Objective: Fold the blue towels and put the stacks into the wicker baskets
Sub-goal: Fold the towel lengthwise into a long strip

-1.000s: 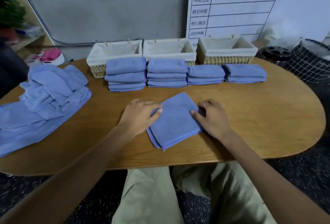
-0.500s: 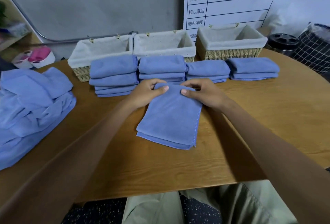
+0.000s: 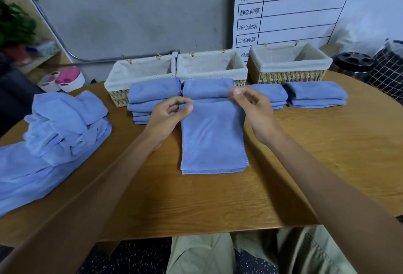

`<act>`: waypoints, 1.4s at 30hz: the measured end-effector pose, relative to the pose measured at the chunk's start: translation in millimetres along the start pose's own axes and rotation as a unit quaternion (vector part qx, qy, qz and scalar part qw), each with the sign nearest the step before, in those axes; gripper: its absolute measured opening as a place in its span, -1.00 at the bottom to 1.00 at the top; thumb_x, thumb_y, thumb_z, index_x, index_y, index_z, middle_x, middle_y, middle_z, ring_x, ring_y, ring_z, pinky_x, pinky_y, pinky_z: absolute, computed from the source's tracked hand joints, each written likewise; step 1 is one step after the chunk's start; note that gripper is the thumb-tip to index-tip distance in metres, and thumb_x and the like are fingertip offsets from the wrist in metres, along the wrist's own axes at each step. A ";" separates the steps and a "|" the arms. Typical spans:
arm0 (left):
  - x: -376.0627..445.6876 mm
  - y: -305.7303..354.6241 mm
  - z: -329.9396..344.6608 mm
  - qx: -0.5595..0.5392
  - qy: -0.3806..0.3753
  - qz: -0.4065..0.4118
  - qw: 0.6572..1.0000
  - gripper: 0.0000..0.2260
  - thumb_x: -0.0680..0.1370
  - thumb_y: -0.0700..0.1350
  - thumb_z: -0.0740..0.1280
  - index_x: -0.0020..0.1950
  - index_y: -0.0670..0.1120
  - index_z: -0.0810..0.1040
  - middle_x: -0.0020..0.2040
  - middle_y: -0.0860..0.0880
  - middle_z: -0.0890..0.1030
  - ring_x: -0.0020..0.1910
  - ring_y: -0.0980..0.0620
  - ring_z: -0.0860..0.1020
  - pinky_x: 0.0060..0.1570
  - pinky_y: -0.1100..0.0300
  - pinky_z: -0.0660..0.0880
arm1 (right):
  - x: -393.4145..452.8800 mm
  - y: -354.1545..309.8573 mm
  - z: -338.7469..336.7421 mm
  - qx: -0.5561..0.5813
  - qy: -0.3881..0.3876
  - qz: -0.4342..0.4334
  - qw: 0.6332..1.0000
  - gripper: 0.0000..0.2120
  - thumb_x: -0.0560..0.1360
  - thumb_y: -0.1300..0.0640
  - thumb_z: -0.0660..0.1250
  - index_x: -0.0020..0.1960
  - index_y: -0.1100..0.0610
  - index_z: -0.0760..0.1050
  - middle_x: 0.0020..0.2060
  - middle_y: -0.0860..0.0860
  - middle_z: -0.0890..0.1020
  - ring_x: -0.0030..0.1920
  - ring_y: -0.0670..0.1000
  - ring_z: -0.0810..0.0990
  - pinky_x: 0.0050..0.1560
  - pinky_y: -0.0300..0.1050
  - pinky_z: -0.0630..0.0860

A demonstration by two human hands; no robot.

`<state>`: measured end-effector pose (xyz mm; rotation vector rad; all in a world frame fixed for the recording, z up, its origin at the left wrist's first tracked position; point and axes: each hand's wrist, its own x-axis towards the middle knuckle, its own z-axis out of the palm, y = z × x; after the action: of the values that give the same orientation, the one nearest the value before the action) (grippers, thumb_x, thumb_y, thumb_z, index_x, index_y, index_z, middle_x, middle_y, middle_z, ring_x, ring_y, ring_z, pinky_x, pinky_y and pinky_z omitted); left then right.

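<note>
A folded blue towel (image 3: 212, 140) lies flat on the wooden table (image 3: 327, 153) in front of me. My left hand (image 3: 168, 116) pinches its far left corner between thumb and fingers. My right hand (image 3: 253, 110) is at the far right corner with curled fingers and seems to pinch it. Just behind stand several stacks of folded blue towels (image 3: 316, 94). Three cloth-lined wicker baskets (image 3: 290, 75) line the table's back edge, with nothing visible inside. At the left lies a loose pile of unfolded blue towels (image 3: 58, 129).
A whiteboard (image 3: 294, 7) leans on the wall behind the right basket. A black round container (image 3: 353, 62) and a black wire basket (image 3: 390, 70) stand at the far right. A pink and white object (image 3: 63, 79) sits past the table's back left edge.
The towel has turned from lying askew to lying straight, long side toward me. Both hands moved from pressing its sides to holding its far edge near the stacks.
</note>
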<state>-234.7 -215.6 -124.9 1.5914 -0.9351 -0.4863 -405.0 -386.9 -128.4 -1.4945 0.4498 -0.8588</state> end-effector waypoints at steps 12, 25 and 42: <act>-76.6 3.9 9.9 0.130 -0.079 0.017 0.988 -0.87 0.60 -0.06 0.40 0.14 0.07 0.61 -0.22 -0.01 0.70 -0.08 0.04 0.67 0.15 0.12 0.52 | -99.1 0.1 -8.5 -0.125 -0.078 -0.045 0.988 -0.89 0.61 0.23 0.31 0.07 0.14 0.61 -0.25 0.07 0.70 -0.18 0.03 0.71 -0.01 -0.16 0.60; -69.3 -18.1 -4.0 0.312 -0.173 -0.038 0.933 -0.46 0.28 0.58 0.31 0.04 0.25 0.53 0.00 0.20 0.60 -0.03 0.18 0.57 0.03 0.01 0.54 | -94.0 18.9 -18.7 -0.438 -0.135 0.025 0.889 -0.40 0.38 -0.41 0.35 0.28 -0.10 0.51 0.09 -0.13 0.44 0.11 -0.08 0.47 0.14 -0.08 0.48; 81.1 82.6 123.6 0.123 -0.018 0.050 0.991 -0.75 0.51 -0.08 0.47 0.09 0.11 0.48 -0.03 0.04 0.55 -0.10 0.09 0.53 0.00 0.01 0.53 | 51.5 -42.5 -126.3 -0.088 0.125 0.036 0.988 -0.51 0.46 0.11 0.52 0.25 0.10 0.33 -0.09 0.04 0.46 -0.11 0.04 0.52 -0.20 -0.18 0.48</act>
<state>-303.7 -356.9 -61.9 1.7501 -1.1314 -0.3409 -474.1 -503.8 -83.9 -1.5258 0.7781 -0.9739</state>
